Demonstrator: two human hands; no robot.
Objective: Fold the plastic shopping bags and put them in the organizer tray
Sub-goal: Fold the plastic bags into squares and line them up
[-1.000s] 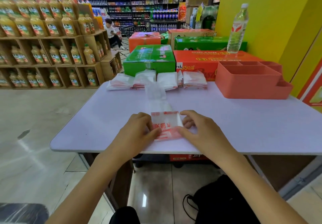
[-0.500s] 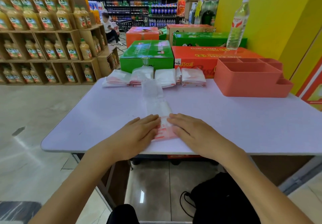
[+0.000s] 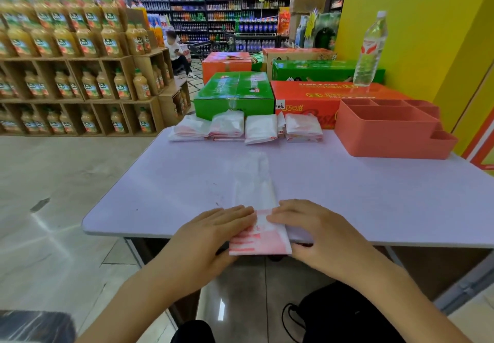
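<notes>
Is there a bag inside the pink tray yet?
No, the compartments of the organizer tray that show hold nothing, and the folded bags lie in a row on the table beside it.

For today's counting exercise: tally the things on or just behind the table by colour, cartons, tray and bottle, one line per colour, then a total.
Green cartons: 2
Orange cartons: 3
Pink tray: 1
Clear bottle: 1
Total: 7
</notes>
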